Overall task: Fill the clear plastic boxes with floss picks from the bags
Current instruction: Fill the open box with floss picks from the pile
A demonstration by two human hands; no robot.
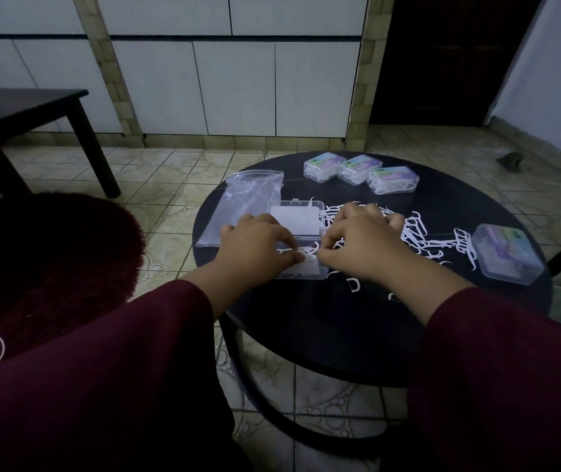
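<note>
An open clear plastic box (301, 219) lies on the round black table (340, 328), its lid swung back and its tray nearest me. My left hand (258, 248) and my right hand (360, 243) meet over the tray, each pinching white floss picks (308, 251) at its near edge. Loose floss picks (418, 233) are scattered to the right of the box. A flat, clear plastic bag (245, 202) lies left of the box, partly under my left hand.
Three closed, filled boxes (360, 173) stand in a row at the table's far side. Another closed box (507, 253) sits at the right edge. A dark low table (34, 110) stands at the far left, and a dark red cushion (51, 260) lies beside me.
</note>
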